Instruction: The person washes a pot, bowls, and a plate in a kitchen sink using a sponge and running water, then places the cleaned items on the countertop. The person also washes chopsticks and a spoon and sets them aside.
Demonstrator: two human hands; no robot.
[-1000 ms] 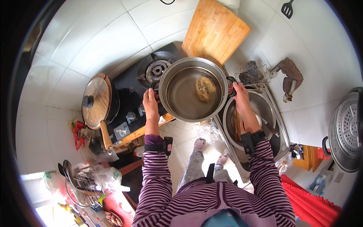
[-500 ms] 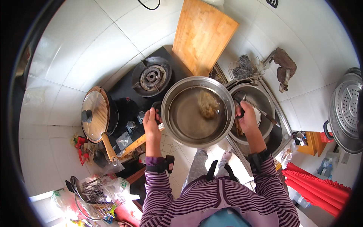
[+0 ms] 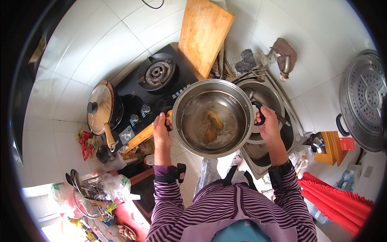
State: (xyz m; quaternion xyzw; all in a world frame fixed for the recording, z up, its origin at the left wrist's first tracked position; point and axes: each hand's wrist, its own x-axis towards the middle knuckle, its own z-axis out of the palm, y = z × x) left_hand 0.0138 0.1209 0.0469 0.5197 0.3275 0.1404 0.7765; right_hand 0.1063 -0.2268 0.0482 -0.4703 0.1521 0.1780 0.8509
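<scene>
A wide steel pot (image 3: pixel 178 117) hangs in front of me at the middle of the view, roughly level. Clear-looking liquid fills part of it, and a yellow-brown lump (image 3: pixel 213 126) of something I cannot make out lies in the liquid. My left hand (image 3: pixel 162 127) is closed on the black handle at the pot's left side. On the opposite side my right hand (image 3: pixel 267 125) grips the other black handle (image 3: pixel 260 113). The pot overlaps the near left edge of the sink (image 3: pixel 296 139) in the view.
Left is a black gas stove (image 3: pixel 127 103) with a bare burner (image 3: pixel 157 74) and a lidded pan (image 3: pixel 101 105). A wooden board (image 3: pixel 205 34) leans on the wall behind. A faucet (image 3: pixel 285 66) overhangs the sink; a large steamer (image 3: pixel 365 105) hangs right.
The lump has slid from the pot's upper right toward its middle and lower part. Stove and sink appear shifted left and upward in the view. Both hands keep hold of the pot.
</scene>
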